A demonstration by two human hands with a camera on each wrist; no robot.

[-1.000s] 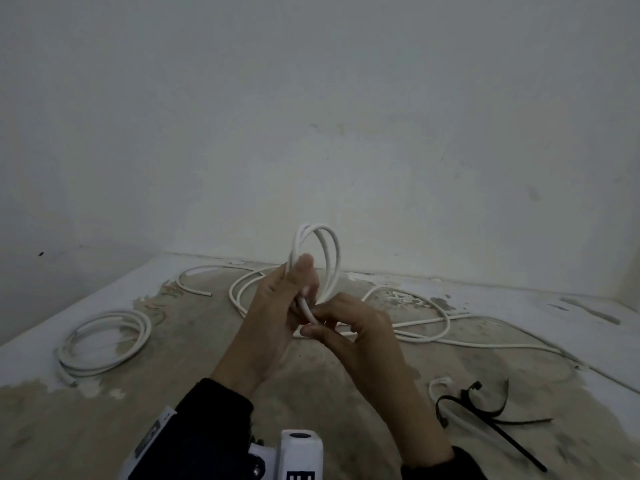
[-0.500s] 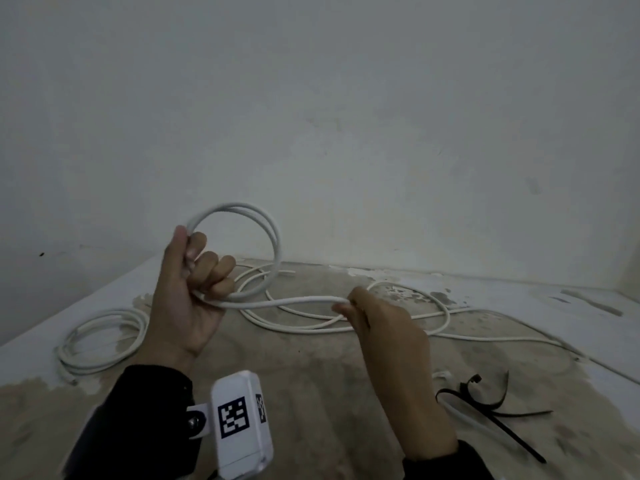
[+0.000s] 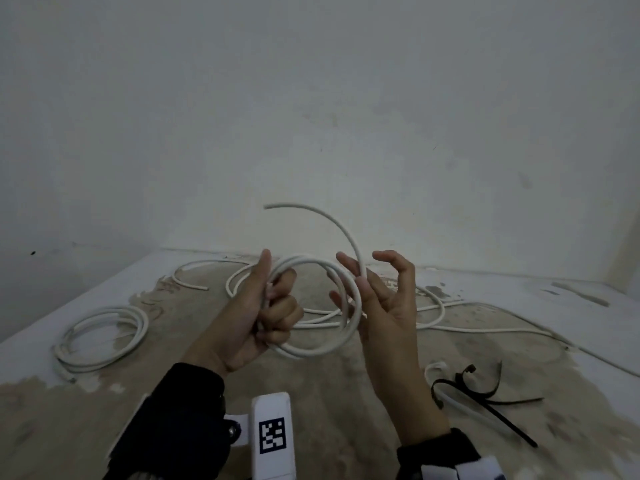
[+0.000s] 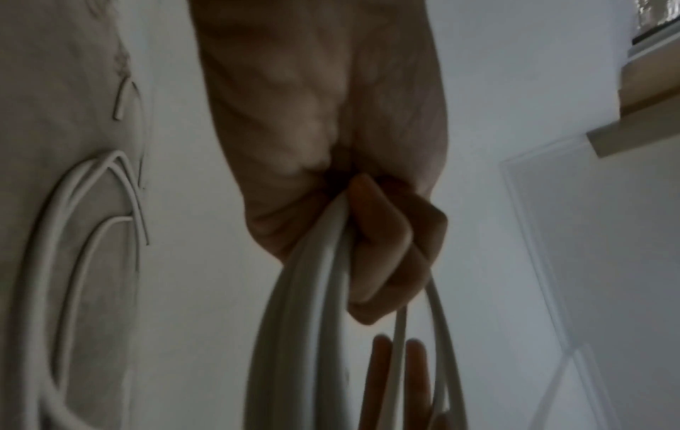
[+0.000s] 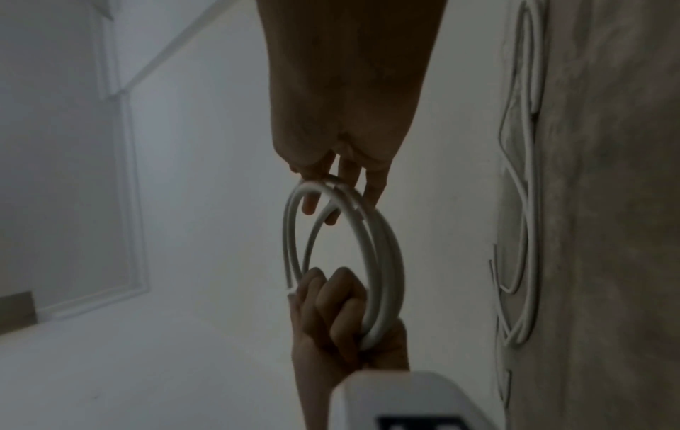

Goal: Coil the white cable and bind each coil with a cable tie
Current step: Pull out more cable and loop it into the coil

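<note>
Two hands (image 3: 256,317) (image 3: 384,306), one held coil (image 3: 322,348), one table coil (image 3: 104,337)

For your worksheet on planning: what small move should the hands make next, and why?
Probably lay the free end into the coil: the left hand grips the loops, the right hand guides the last arc, and the cable ties lie untouched.

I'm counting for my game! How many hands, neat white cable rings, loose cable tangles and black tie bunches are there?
Hands: 2, left hand and right hand
Neat white rings: 2, held coil and coil on the table
Loose cable tangle: 1
Black tie bunch: 1, its ties too tangled to count
Total: 6
</note>
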